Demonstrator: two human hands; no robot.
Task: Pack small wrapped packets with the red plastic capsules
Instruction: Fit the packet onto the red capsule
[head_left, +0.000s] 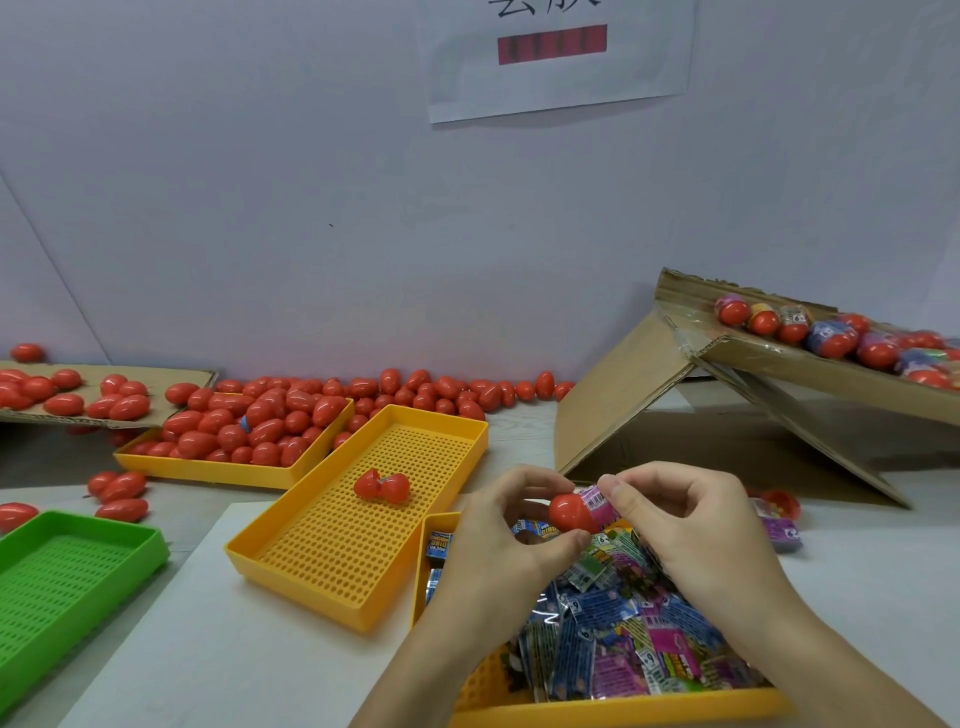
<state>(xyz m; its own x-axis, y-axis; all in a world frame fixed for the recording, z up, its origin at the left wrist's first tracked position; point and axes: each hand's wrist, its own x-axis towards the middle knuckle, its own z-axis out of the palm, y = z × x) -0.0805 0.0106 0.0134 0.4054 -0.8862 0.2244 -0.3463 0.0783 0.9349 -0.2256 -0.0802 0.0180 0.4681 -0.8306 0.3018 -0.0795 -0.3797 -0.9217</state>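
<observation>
light: even, bright | shadows: soft | edges: wide-angle bending | focus: slightly soft

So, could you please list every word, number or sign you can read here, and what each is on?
"6+": white tag on a packet in the near tray, under the hands.
"6": packet in the same tray.
Paper sheet on the wall: dark characters cut off by the frame edge, unreadable; the red bar below is blurred.
Other packet print and barcodes: too small to read.
</observation>
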